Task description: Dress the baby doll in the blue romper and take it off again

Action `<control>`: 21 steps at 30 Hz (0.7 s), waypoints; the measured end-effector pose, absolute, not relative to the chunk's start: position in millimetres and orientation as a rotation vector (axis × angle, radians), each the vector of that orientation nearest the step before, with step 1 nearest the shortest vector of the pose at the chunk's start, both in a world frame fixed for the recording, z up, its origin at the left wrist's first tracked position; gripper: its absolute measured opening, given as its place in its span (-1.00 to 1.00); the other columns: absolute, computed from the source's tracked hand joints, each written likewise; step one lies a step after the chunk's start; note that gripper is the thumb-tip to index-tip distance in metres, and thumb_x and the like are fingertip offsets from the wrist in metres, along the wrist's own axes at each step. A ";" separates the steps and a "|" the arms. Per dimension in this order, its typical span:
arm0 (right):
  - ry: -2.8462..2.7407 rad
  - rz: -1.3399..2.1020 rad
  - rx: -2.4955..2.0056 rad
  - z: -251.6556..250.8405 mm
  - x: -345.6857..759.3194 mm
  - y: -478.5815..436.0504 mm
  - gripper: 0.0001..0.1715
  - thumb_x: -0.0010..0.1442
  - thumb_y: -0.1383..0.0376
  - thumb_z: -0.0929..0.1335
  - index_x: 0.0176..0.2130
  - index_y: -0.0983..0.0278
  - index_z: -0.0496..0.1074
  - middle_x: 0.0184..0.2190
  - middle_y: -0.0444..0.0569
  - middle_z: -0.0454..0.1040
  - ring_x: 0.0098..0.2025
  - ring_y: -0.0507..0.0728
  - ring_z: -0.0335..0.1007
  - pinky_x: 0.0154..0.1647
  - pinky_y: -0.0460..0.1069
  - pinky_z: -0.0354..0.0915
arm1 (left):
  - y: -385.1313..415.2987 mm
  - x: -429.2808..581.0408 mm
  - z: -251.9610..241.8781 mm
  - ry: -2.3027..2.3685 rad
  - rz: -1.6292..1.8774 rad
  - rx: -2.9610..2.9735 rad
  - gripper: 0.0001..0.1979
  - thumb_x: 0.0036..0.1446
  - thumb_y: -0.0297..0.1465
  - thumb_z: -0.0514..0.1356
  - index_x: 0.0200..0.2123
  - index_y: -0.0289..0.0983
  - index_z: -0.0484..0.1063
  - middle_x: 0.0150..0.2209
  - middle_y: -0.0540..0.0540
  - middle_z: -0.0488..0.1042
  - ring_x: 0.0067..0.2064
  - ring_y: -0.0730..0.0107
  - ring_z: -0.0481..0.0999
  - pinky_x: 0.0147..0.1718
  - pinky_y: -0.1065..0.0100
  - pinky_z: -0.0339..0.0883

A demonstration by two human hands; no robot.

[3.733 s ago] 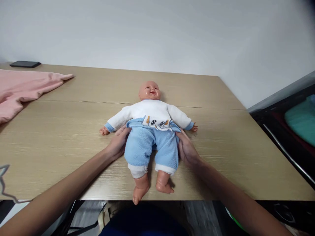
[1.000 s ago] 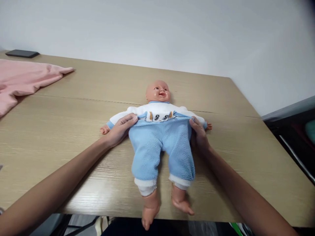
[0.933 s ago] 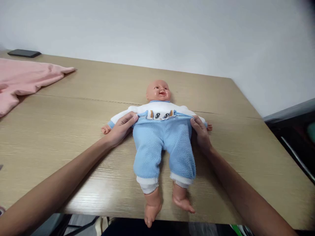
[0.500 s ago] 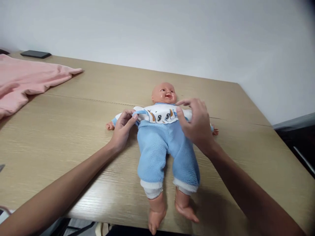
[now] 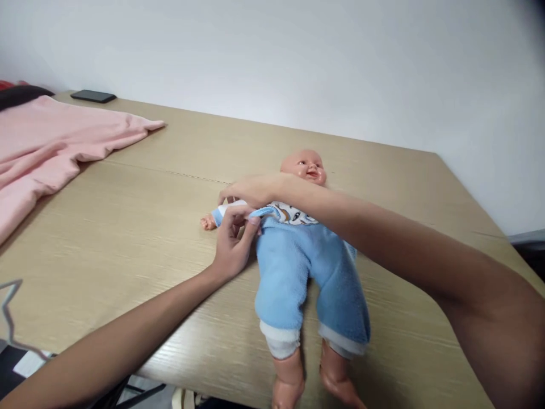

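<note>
A baby doll (image 5: 303,165) lies on its back on the table, dressed in a white top and blue fleece overalls (image 5: 283,272) with white cuffs. Its bare feet point towards me. My left hand (image 5: 236,236) is closed, pinching the blue strap (image 5: 264,212) of the overalls beside the doll's body. Across the doll's chest reaches my right hand (image 5: 251,190), its fingers bent and somewhat apart above the white sleeve and shoulder, close to my left hand. Part of the printed bib (image 5: 293,215) and the doll's far arm are hidden behind my right forearm.
A pink cloth (image 5: 76,133) is spread over the left of the wooden table (image 5: 170,244). Behind it lie a flat dark device (image 5: 93,96) and a black item (image 5: 25,95). A pale wall (image 5: 298,68) borders the back. A star-shaped outline (image 5: 12,312) shows at lower left.
My right hand has moved left from the doll's far shoulder across its chest towards my left hand. My left hand keeps its pinch on the strap. The whole view has shifted slightly.
</note>
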State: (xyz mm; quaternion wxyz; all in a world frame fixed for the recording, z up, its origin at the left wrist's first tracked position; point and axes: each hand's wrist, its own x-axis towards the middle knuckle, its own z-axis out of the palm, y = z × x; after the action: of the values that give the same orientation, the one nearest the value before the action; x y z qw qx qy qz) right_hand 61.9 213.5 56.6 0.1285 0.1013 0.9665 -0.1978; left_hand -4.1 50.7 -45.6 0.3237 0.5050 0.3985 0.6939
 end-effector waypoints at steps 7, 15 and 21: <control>2.986 -0.579 0.269 55.5 74.9 217.9 -0.44 0.29 0.40 0.48 0.25 0.28 0.45 0.13 0.12 0.64 0.04 0.24 0.55 -0.02 0.03 0.32 | 49.3 -7.7 -49.2 1.126 1.807 1.453 -0.81 0.53 -0.17 0.30 -0.05 -0.16 0.49 -0.24 0.00 0.53 -0.30 0.43 0.47 -0.28 0.39 0.39; 3.183 -1.101 0.429 68.8 141.3 211.7 -0.36 0.11 0.56 0.31 0.16 0.21 0.37 0.06 0.00 0.61 0.05 0.17 0.55 0.09 0.03 0.39 | 45.6 -9.6 -63.4 0.897 1.935 1.753 -0.87 0.54 -0.39 0.27 0.08 -0.13 0.45 -0.18 -0.02 0.57 -0.26 0.44 0.53 -0.21 0.38 0.45; 3.120 -1.170 0.447 65.6 158.8 197.3 -0.45 0.14 0.54 0.32 0.09 0.21 0.46 0.04 -0.04 0.65 0.03 0.17 0.57 0.06 0.02 0.40 | 44.2 -7.8 -49.6 1.074 2.003 1.376 -0.81 0.50 -0.18 0.34 -0.03 -0.09 0.42 -0.29 0.05 0.52 -0.44 0.50 0.43 -0.45 0.41 0.33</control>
State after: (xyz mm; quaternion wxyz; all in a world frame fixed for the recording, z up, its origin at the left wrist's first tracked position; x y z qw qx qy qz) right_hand 158.8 197.3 65.6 -0.1098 0.1322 0.9224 -0.3460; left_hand -7.8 44.2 -49.6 0.2400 0.5029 0.3926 0.7317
